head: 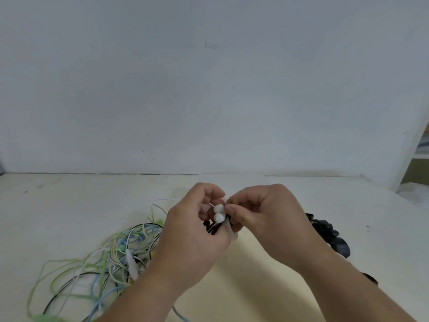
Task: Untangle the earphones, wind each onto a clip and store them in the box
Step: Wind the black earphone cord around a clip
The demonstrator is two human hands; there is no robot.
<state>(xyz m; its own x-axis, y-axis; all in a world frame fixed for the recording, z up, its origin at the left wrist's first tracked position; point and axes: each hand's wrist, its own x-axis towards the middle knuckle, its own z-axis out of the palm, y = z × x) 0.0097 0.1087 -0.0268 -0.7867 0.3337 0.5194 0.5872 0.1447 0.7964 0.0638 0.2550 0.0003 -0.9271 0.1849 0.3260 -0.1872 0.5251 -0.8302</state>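
Head view. Items listed near to far.

1. Loose tangle of thin green, pale-blue, white and black earphone cords [109,261]. It lies on the bench at 8 o'clock from the hands. Its loops spread towards the lower left corner, and some strands pass under the left forearm.
2. Left hand [192,231]. It is raised above the bench with the fingers curled. The grip is closed round a pair of round white plastic earbuds [219,213], one bud above the other. A small black piece [210,226] is tucked at 7 o'clock of the buds; what it is cannot be told.
3. Right hand [262,217]. It sits at 3 o'clock of the left hand, fingertips meeting it. The grip is narrow, with thumb and forefinger pinched against the upper bud.
4. Heap of glossy black clips [332,235]. It rests on the bench at 4 o'clock from the right hand, partly hidden behind that wrist.
5. Cream-coloured bench [69,201]. It carries the tangle and the heap.
6. Pale grey-blue wall [209,89]. It stands at 12 o'clock and meets the bench's far edge.
7. White shelf frame [415,147]. It is at 3 o'clock, at the edge of view.
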